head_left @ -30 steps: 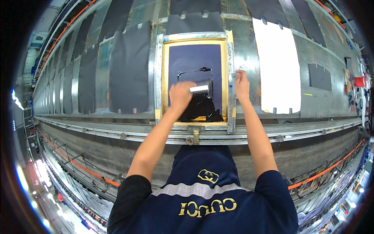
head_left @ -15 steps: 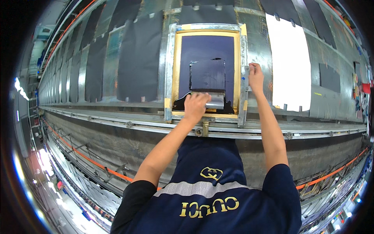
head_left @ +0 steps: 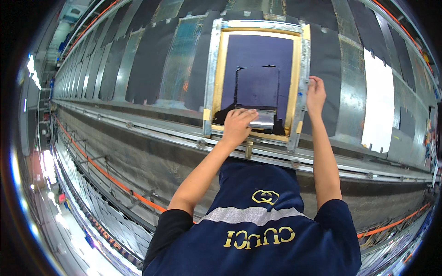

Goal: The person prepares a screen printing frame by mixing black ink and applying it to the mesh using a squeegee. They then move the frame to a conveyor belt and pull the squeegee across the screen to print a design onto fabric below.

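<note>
A long worktop [head_left: 138,92] is seen running away to the left, covered with dark cloth panels [head_left: 147,60] laid side by side between metal strips. One white panel [head_left: 378,106] lies at the far right. A metal rail [head_left: 322,161] borders the near edge of the worktop.

A printing screen [head_left: 258,69], with a metal and yellow frame around a dark purple mesh, is set flat on the worktop straight ahead. Black ink is spread along the near end of its mesh.

A metal squeegee [head_left: 264,118] is lying across the near end of the screen, in the ink. It is gripped by the left hand [head_left: 237,126], whose fingers are curled over its left part. The right side of the frame is pinched by the right hand [head_left: 315,94], thumb and fingers closed on the metal edge.
</note>
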